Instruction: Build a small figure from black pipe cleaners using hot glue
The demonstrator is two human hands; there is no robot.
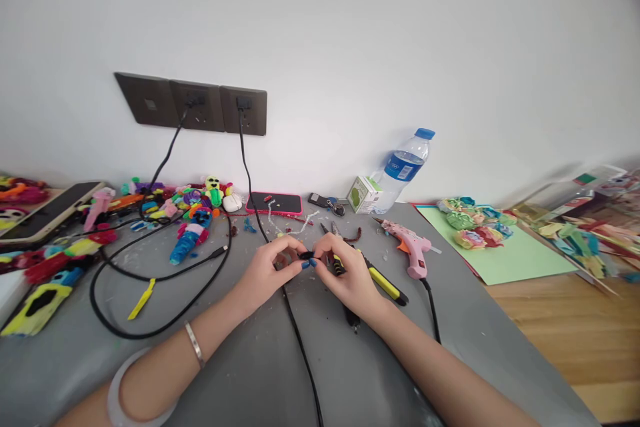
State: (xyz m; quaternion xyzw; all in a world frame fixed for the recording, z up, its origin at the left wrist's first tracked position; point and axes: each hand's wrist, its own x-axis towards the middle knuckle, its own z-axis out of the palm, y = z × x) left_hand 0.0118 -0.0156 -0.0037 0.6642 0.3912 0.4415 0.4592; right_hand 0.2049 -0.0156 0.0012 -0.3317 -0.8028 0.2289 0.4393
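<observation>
Left hand (266, 269) and right hand (352, 275), both pinched closed, hold a small black piece (305, 255); slack pressure could drop it.

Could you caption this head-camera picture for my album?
Left hand and right hand hold a small black piece over a grey table, a pink glue gun lying to the right.

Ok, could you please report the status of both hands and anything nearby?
Left hand, right hand: pinching small black piece between them. Black cable: running beneath left hand. Yellow-and-black-handled tool: partly hidden by right hand.
</observation>
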